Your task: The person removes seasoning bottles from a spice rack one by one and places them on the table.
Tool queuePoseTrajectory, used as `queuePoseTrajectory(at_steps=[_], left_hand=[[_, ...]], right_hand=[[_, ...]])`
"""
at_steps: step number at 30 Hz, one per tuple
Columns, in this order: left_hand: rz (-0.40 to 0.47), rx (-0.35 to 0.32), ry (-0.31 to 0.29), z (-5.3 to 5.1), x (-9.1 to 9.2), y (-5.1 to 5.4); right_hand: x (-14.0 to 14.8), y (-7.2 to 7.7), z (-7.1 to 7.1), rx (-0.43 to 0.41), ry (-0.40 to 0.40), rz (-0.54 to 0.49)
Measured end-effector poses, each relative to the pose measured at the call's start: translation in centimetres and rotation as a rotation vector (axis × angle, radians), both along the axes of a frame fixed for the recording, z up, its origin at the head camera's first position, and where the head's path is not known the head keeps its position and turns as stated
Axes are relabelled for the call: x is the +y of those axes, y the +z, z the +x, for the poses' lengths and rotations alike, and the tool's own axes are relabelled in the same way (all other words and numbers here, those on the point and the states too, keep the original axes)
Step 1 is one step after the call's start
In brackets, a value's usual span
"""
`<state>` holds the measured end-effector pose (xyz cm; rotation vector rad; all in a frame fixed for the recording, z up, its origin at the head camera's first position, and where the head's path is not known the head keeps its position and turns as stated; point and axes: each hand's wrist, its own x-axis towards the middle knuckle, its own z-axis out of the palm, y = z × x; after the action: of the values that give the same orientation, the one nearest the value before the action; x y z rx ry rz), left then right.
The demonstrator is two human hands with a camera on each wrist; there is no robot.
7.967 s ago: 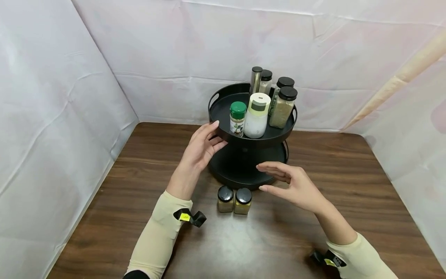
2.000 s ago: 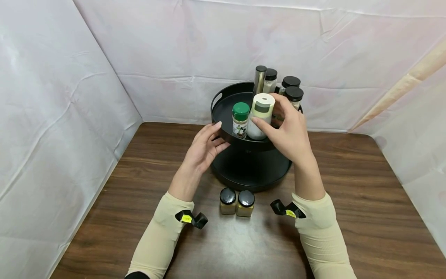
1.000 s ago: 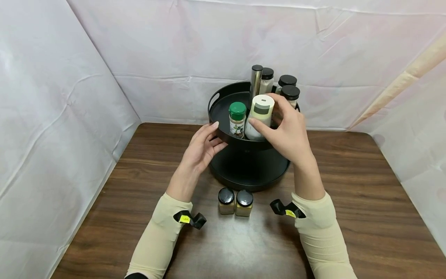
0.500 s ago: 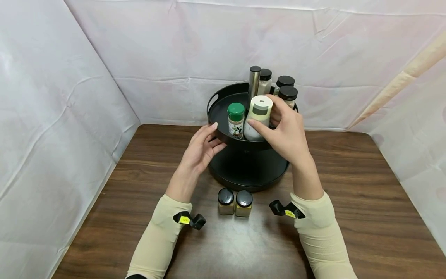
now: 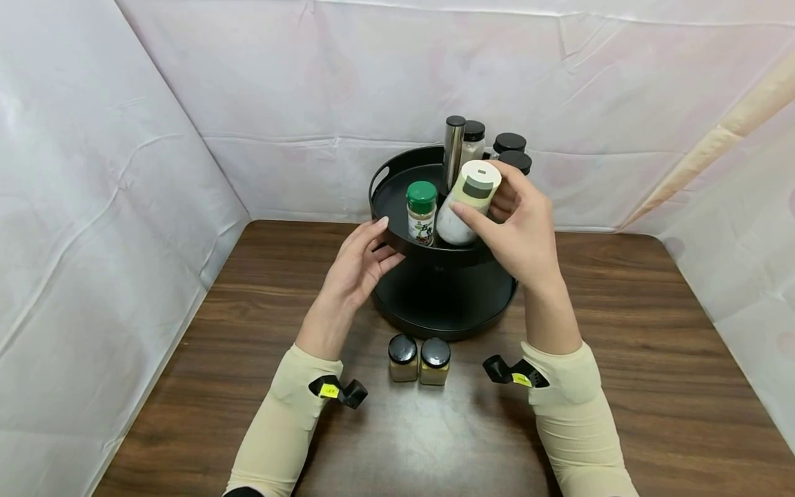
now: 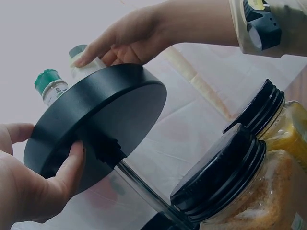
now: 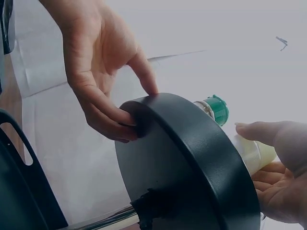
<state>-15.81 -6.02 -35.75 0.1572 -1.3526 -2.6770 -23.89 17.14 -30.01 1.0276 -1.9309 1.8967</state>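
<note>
A white salt dispenser point(image 5: 456, 222) with a pale-yellow and grey top leans to the right on the upper tray point(image 5: 393, 201) of a black two-tier rack. My right hand point(image 5: 528, 231) holds it between thumb and fingers; the far fingers are partly hidden. With the thumb on the outer rim and fingers beneath, my left hand point(image 5: 352, 270) grips that tray's left edge, as the left wrist view also shows. Just left of the dispenser stands a green-capped spice bottle point(image 5: 421, 214), upright.
Behind are a steel cylinder point(image 5: 453, 152) and several black-lidded jars point(image 5: 474, 141), partly hidden. The lower tray point(image 5: 441, 304) sits on the wooden table point(image 5: 621, 345). Two small black-lidded jars point(image 5: 403, 359) stand side by side in front of it.
My right hand has come from beside the lower tray to the salt dispenser, which now tilts right instead of standing upright. My left hand keeps its grip on the tray.
</note>
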Motion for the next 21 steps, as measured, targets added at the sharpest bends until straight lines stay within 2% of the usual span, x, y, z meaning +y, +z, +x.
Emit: queuePoseTrajectory(at_steps=[7,12,21], left_hand=[[0.003,0.003,-0.003,-0.1,-0.1,-0.1],[0.002,-0.002,0.007,-0.1,-0.1,0.0],[0.000,-0.008,0.004,-0.2,-0.1,-0.1]], right_hand=[[0.3,0.3,0.0,-0.027,0.062,-0.165],[0.8,0.6,0.0,-0.011,0.110,-0.266],[1.8,1.3,1.0,-0.025,0.147,-0.325]])
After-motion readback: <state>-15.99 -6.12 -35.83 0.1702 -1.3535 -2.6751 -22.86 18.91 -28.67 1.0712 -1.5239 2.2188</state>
